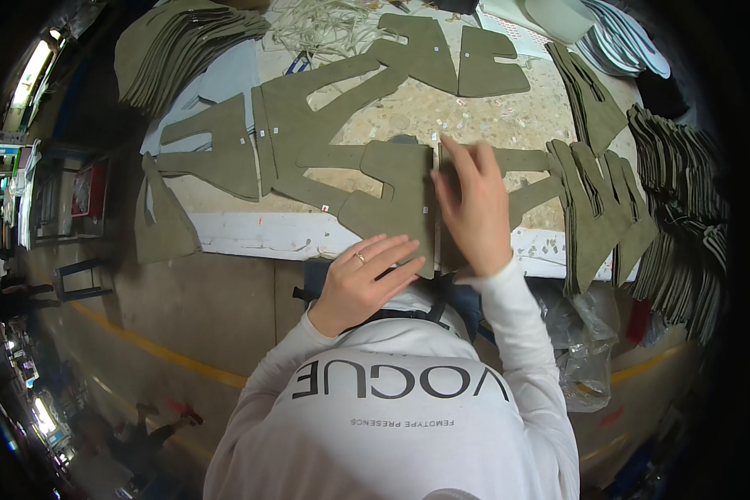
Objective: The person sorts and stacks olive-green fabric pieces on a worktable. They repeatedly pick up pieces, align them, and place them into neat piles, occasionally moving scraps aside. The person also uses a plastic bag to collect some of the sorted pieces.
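An olive-green cut fabric panel (396, 187) lies flat at the table's near edge, with a small white sticker near its right border. My left hand (367, 279) rests on its lower edge, fingers stretched out and slightly spread, a ring on one finger. Just across a narrow gap lies another olive panel (452, 242), partly covered by my right hand (479, 204). The fingers of that hand point away from me, apart, with the thumb and fingertips close to the gap between both panels. Whether the right fingertips press on the fabric is hard to see.
More olive pieces (217, 142) spread over the left of the table (258, 237). Stacked olive pieces stand at far left (183, 50) and hang over the right edge (675, 233). Blue-handled snippers (298, 63) lie by a heap of pale strips (321, 29). A clear plastic bag (583, 350) hangs below.
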`<action>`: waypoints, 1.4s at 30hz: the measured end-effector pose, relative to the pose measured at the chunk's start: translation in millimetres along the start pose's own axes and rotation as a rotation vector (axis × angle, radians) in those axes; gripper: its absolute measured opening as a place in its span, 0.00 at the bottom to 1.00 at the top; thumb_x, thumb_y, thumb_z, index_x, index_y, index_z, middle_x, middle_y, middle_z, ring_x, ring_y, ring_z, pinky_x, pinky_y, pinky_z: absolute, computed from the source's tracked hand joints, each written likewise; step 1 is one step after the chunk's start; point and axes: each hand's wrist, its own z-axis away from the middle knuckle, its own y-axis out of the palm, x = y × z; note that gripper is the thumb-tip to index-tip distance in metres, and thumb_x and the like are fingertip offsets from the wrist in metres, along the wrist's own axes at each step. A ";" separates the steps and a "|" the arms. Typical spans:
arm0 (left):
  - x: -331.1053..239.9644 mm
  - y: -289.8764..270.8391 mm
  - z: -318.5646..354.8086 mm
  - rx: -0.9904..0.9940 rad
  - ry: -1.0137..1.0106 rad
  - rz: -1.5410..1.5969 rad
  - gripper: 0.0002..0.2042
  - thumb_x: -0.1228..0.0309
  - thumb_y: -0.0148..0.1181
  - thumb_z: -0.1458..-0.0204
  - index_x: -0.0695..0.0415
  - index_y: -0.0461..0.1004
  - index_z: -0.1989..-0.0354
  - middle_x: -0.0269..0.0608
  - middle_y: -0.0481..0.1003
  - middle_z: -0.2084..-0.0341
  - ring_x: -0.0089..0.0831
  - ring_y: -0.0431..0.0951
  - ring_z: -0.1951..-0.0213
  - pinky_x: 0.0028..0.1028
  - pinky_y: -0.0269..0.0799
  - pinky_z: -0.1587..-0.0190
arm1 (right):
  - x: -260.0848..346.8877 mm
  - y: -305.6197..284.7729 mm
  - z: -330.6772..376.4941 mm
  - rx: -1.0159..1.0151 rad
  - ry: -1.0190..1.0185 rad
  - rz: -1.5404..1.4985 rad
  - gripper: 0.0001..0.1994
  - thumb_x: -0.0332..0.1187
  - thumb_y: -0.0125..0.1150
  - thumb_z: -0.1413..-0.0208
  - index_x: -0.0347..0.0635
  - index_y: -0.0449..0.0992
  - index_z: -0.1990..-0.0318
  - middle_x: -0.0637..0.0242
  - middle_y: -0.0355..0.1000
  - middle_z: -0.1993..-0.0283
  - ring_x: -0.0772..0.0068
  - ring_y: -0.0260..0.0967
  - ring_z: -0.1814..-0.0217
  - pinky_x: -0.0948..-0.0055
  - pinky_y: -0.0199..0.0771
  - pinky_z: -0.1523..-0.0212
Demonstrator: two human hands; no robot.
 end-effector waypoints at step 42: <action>-10.4 -25.0 -18.0 -0.227 -0.386 0.209 0.08 0.80 0.60 0.50 0.61 0.78 0.61 0.44 0.79 0.66 0.39 0.81 0.67 0.28 0.76 0.63 | 16.9 0.4 62.3 0.031 0.388 -0.365 0.18 0.23 0.57 0.42 0.34 0.74 0.44 0.61 0.73 0.59 0.70 0.73 0.58 0.77 0.71 0.56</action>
